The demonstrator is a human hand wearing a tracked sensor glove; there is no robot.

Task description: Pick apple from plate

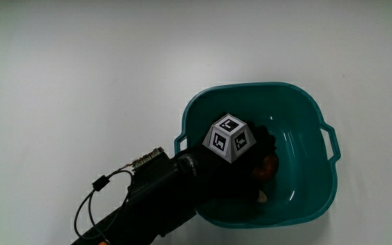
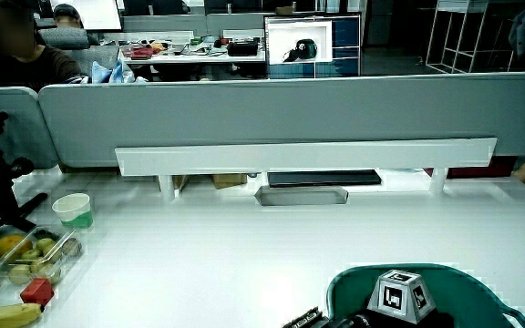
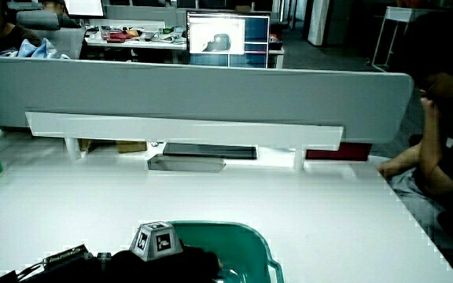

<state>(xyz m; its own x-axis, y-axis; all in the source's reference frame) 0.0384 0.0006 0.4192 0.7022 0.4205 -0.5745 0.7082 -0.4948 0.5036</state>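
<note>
1. The forearm (image 1: 148, 204) lies nearest the person, reaching over the bench's near edge into the teal basin (image 1: 318, 129), which stands on the white bench (image 1: 80, 68) close to that edge. The task says plate, but what holds the fruit is this basin with two handles.
2. The hand (image 1: 250, 153), with the cube (image 1: 231, 138) on its back, is down inside the basin, over the apple (image 1: 271, 165). Only a reddish-orange sliver of the apple shows past the glove, on the basin floor.
3. I cannot tell whether the hands' fingers are wrapped on the apple or only hovering; the glove and cube hide them.
4. To do the step well, I judge the fingers should close round the apple's widest part, not its top, since a smooth round fruit may slip.
5. Lift straight up, clear of the basin's rim, so the light basin is not dragged along the bench.
6. In a side view the cube (image 2: 399, 293) sits low inside the rim, so the lift needs some height.
</note>
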